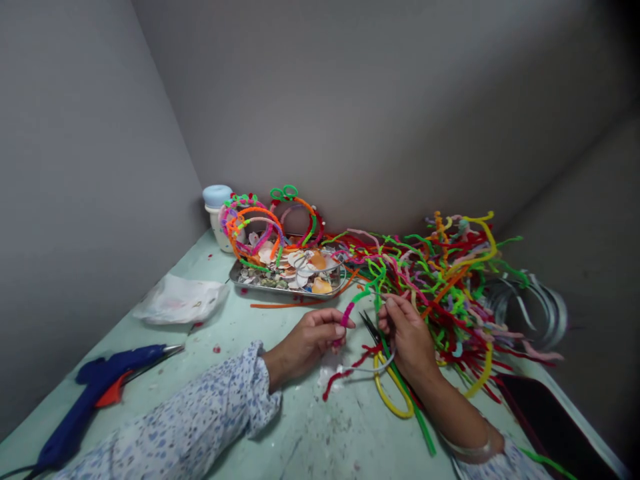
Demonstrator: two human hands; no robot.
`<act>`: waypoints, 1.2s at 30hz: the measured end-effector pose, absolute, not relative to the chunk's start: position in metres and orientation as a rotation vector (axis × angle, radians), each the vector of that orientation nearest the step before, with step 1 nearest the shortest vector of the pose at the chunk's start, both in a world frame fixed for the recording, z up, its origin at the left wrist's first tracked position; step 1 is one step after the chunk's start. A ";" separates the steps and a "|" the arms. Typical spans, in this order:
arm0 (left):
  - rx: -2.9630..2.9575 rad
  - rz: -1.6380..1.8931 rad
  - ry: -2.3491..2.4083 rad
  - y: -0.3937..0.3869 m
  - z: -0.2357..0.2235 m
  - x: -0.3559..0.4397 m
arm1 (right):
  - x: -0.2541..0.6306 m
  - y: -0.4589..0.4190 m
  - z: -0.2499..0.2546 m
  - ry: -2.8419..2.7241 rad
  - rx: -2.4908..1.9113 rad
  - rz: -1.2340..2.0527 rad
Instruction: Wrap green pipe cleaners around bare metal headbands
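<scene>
A thin headband (347, 315), partly wrapped in magenta and green pipe cleaner, is held between both hands. My left hand (320, 337) pinches its magenta-wrapped part. At the other side, my right hand (407, 333) has its fingers closed about the band, close to a green pipe cleaner (379, 275); the exact grip is partly hidden. Below the right fingers a bare grey stretch of band curves out toward the left. A dark red pipe cleaner (345, 375) lies beneath it. Scissors with yellow handles (395, 393) and dark blades rest under and beside my right hand.
A metal tray (285, 291) of shells carries several colourful wrapped headbands (255, 213). Behind it stands a blue-lidded container (217, 213). Tangled pipe cleaners (440, 280), grey bands (545, 313) and a dark phone-like slab (550, 427) are right; a plastic bag (180, 300) and blue glue gun (95, 393) left.
</scene>
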State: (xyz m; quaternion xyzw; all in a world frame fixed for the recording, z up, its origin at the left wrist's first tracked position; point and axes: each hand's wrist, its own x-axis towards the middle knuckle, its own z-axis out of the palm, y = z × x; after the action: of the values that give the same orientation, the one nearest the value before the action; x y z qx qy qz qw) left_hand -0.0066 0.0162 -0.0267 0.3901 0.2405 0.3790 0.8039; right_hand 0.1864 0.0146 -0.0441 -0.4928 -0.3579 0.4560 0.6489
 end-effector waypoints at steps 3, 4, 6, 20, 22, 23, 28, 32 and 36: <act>0.827 0.816 0.514 0.016 -0.026 -0.007 | 0.186 0.015 -0.045 -0.802 -1.121 1.039; 0.825 0.818 0.511 0.016 -0.026 -0.007 | 0.187 0.016 -0.046 -0.801 -1.119 1.044; 0.820 0.815 0.499 0.016 -0.027 -0.007 | 0.187 0.016 -0.047 -0.801 -1.114 1.057; 0.750 0.863 0.593 0.025 -0.027 -0.006 | 0.182 0.001 -0.039 -1.206 -1.192 1.079; 0.752 0.863 0.601 0.025 -0.028 -0.006 | 0.182 0.000 -0.040 -1.256 -1.221 0.978; 0.750 0.863 0.606 0.025 -0.029 -0.006 | 0.182 0.000 -0.040 -1.291 -1.225 0.892; 0.771 0.864 0.642 0.024 -0.031 -0.005 | 0.178 -0.005 -0.036 -1.598 -1.124 0.355; 0.776 0.872 0.649 0.025 -0.033 -0.005 | 0.176 -0.009 -0.030 -1.707 -1.031 0.202; 0.746 0.883 0.605 0.025 -0.035 -0.007 | 0.181 -0.004 -0.032 -1.497 -1.020 0.710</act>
State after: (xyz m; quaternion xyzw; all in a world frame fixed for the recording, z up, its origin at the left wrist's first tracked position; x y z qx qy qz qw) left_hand -0.0069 0.0251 -0.0353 0.3473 0.2817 0.4109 0.7945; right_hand 0.1811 -0.0044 -0.0320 -0.4334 -0.6359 0.3014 0.5629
